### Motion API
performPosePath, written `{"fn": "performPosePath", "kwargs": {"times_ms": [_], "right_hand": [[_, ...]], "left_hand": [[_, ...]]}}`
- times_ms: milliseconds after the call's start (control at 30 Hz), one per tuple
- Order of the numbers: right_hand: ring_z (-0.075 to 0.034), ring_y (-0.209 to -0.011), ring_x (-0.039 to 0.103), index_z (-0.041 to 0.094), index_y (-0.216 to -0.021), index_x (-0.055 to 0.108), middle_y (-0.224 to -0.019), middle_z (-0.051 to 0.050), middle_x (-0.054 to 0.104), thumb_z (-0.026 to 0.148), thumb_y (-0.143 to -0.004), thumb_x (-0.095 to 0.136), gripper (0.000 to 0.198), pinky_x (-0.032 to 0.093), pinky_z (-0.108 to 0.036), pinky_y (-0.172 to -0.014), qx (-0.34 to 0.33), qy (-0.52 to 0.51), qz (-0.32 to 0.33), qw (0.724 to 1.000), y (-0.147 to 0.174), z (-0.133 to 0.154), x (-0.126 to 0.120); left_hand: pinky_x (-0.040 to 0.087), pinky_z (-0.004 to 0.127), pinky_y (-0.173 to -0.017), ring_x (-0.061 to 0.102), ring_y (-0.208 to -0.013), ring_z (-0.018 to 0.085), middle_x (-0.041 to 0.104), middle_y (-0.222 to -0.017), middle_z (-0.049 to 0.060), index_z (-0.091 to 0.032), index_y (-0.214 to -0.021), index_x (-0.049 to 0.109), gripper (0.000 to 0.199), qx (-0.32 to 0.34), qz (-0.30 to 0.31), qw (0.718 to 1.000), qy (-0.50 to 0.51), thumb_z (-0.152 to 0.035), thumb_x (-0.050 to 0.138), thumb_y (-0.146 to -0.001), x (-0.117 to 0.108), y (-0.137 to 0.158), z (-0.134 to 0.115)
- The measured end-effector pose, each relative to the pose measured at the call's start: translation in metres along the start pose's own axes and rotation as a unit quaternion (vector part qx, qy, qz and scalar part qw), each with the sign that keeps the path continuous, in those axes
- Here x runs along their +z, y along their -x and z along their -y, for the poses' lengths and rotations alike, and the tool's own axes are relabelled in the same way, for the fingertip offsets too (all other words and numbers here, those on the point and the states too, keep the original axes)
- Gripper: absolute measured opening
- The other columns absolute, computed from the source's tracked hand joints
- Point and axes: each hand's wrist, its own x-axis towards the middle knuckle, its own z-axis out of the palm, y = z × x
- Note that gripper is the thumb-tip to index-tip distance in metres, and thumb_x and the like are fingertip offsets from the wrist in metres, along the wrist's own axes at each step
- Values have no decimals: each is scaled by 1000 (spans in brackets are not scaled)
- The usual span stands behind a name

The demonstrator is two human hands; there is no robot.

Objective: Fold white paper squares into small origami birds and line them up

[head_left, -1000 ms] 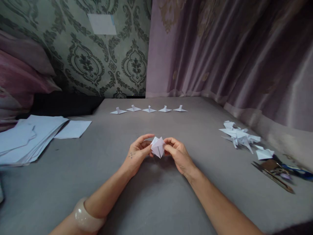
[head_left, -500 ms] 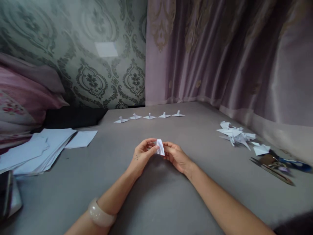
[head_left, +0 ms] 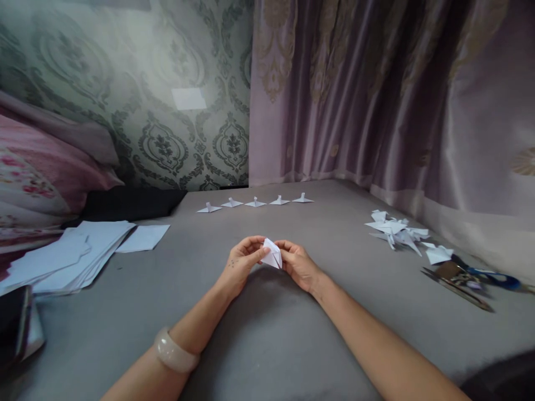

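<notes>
A small folded piece of white paper [head_left: 272, 254] is held between both hands above the grey surface, in the middle of the head view. My left hand [head_left: 243, 260] pinches its left side, thumb on the near face and fingers behind. On the right edge, my right hand [head_left: 300, 264] grips the paper with thumb and fingers, and its fingertips are partly hidden. The paper shows a pointed lower corner and a crease or slit on its front. A pale bangle [head_left: 175, 352] sits on my left forearm.
Beyond my hands stands a row of several small folded paper figures [head_left: 255, 203]. A pile of white origami pieces [head_left: 395, 227] lies at right, with scissors [head_left: 493, 277] and a pointed metal tool [head_left: 457, 289] nearby. Paper sheets [head_left: 79, 250] and a dark phone-like object [head_left: 14, 323] are at left.
The folded paper has turned in my hands, from a near-rectangular face to a pointed, diamond-like one. Both hands keep hold of it. The camera view has shifted slightly.
</notes>
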Motion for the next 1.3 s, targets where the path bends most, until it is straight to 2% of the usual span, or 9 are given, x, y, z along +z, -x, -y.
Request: {"fn": "performPosePath", "kwargs": {"times_ms": [200, 300, 467, 600, 767, 967, 1100, 1200, 1300], "right_hand": [[-12, -59, 58, 18, -78, 63, -66, 2, 64, 30, -53, 81, 33, 44, -25, -60, -12, -10, -28, 999, -7, 0, -7], [-11, -58, 58, 18, -77, 62, -65, 2, 64, 29, -55, 80, 30, 43, -24, -58, -15, -5, -32, 999, -7, 2, -8], [-11, -57, 58, 18, -77, 62, -67, 1, 65, 33, -58, 79, 30, 43, -23, -55, -17, 22, -34, 999, -5, 2, -6], [-11, -59, 57, 17, -74, 63, -68, 0, 64, 40, -57, 80, 33, 43, -24, -57, -29, 54, -23, 998, -2, 3, -3], [-12, -68, 57, 16, -75, 65, -74, 0, 65, 41, -57, 80, 34, 42, -24, -63, -66, 94, -33, 993, -2, 9, 1], [-12, -68, 57, 17, -72, 61, -72, 1, 63, 44, -58, 77, 34, 44, -26, -67, -106, 126, -79, 983, -5, 18, -5], [-13, -59, 56, 18, -74, 57, -66, 1, 61, 50, -61, 73, 38, 45, -28, -61, -117, 160, -100, 975, -5, 20, -11], [-12, -51, 51, 18, -74, 55, -58, 2, 58, 52, -64, 70, 38, 43, -27, -53, -132, 204, -120, 963, -6, 18, -16], [-11, -45, 47, 19, -72, 54, -52, 4, 54, 50, -67, 67, 34, 38, -25, -47, -141, 264, -134, 945, -9, 12, -24]], "left_hand": [[44, 21, -62, 60, -74, 13, 68, -86, 5, -15, -92, 68, 33, -21, 5, 1000, 3, -35, 76, -67, 0, 0, -2], [46, 22, -67, 60, -79, 14, 66, -90, 6, -15, -98, 66, 34, 7, -2, 1000, -3, -30, 73, -68, 0, 0, -3], [48, 25, -79, 58, -95, 17, 62, -104, 3, -22, -112, 62, 54, 56, 32, 998, 4, -17, 75, -60, 3, 4, -7], [46, 28, -84, 62, -91, 18, 68, -95, 4, -18, -99, 66, 38, 36, 27, 999, -4, -26, 75, -63, 5, 5, -9], [48, 27, -74, 63, -76, 16, 70, -82, 4, -14, -93, 67, 33, 29, -7, 999, 31, -28, 73, -63, 2, 2, -7], [48, 26, -69, 61, -72, 15, 67, -76, 4, -13, -80, 65, 28, 16, -49, 998, 19, -33, 75, -63, -2, 0, -7], [43, 20, -58, 57, -59, 10, 62, -63, 0, -15, -65, 54, 32, -3, -60, 998, 11, -37, 77, -63, -4, -1, -6], [38, 18, -47, 53, -50, 8, 61, -62, -1, -16, -68, 51, 36, -25, -58, 998, 5, -40, 78, -62, -4, -2, -3], [32, 17, -40, 46, -41, 6, 58, -56, -3, -17, -73, 51, 36, -45, -64, 996, -50, -42, 75, -64, -4, -2, -2]]}}
